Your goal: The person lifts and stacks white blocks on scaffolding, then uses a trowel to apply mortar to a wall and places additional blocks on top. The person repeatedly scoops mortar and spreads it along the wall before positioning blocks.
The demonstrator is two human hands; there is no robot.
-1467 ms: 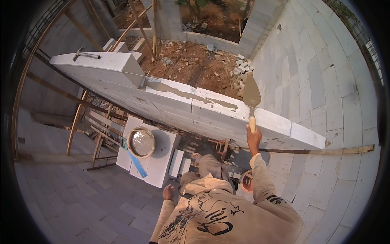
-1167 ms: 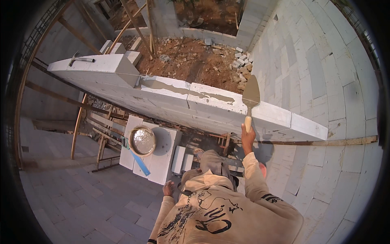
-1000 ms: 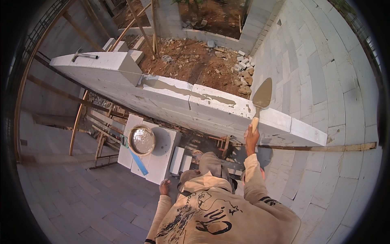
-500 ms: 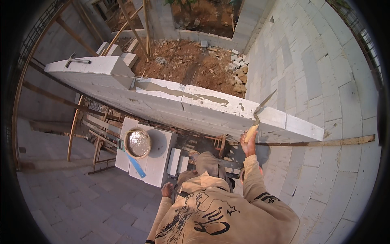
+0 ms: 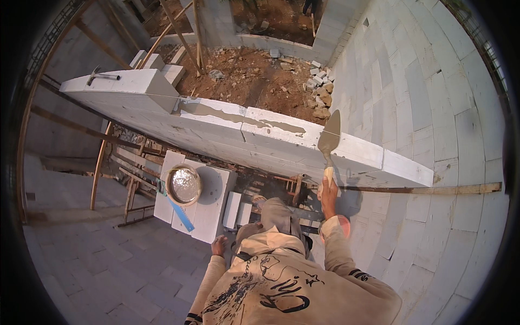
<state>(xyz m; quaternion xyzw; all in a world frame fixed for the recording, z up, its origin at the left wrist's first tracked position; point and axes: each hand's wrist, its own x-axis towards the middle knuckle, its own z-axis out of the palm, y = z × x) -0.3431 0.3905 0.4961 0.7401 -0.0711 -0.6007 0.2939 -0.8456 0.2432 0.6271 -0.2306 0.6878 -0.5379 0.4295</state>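
My right hand (image 5: 327,197) is wrapped round the wooden handle of a trowel (image 5: 330,134), its pointed blade raised over the top of the white block wall (image 5: 357,154). The blade's flat face shows, with no heap of mortar on it. Left of the trowel, a strip of wet grey mortar (image 5: 216,113) lies along the wall top, up to the end of a higher block (image 5: 127,84). My left hand (image 5: 219,246) hangs low beside my leg, near the stacked blocks. It holds nothing, and its fingers look loosely apart.
A bucket of grey mix (image 5: 184,185) stands on white blocks (image 5: 211,203) beside a blue saw (image 5: 180,215). A hammer (image 5: 103,76) rests on the wall's higher left part. A wooden plank (image 5: 460,189) adjoins the right wall. Rubble (image 5: 319,89) lies beyond.
The trowel has swung left and turned, so its blade now shows broad instead of edge-on. My right hand has moved slightly left and lower. My left hand has shifted slightly.
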